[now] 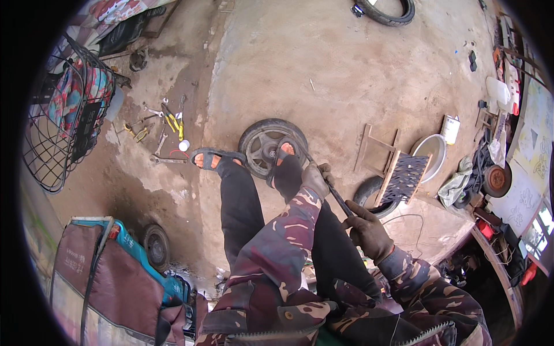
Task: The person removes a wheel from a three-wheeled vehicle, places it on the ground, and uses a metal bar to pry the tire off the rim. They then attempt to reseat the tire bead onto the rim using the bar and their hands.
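A wheel with a black tyre and spoked rim lies flat on the ground, and my right sandalled foot rests on it. A long dark pry bar slants from the tyre's right edge back toward me; its far tip is hard to make out. My left hand is closed around the bar's middle, close to the tyre. Farther back, my right hand, in a dark glove, is closed on the bar's near end. My left foot stands on the ground beside the wheel.
Pliers, wrenches and other tools lie at left. On the right are a low woven-seat stool, another tyre, a metal basin and a can. A three-wheeled vehicle stands at lower left, a wire basket above it.
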